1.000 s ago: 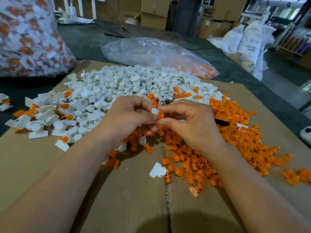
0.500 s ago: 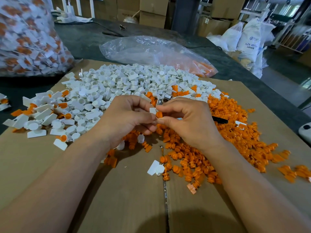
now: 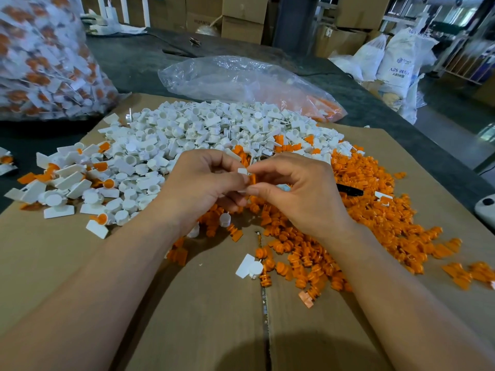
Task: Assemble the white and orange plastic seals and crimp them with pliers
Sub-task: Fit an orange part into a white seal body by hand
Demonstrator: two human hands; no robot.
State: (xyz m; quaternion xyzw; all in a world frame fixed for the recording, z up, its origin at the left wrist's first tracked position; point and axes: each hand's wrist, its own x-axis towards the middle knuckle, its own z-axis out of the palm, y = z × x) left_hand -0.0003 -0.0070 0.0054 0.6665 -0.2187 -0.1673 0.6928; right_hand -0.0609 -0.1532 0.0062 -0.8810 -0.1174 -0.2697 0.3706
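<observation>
Our left hand [image 3: 203, 183] is pinching the white cap [image 3: 242, 171] above the orange pile [image 3: 375, 210] and the orange plug [image 3: 252, 178] is going in, pinched by our right hand [image 3: 300, 188] — barely shifting since a second ago, so we're likely still joining them.

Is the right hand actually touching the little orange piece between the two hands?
Touching. The head view shows the right hand pinching the orange piece between thumb and forefinger, no gap, next to the white piece that the left hand holds.
</observation>
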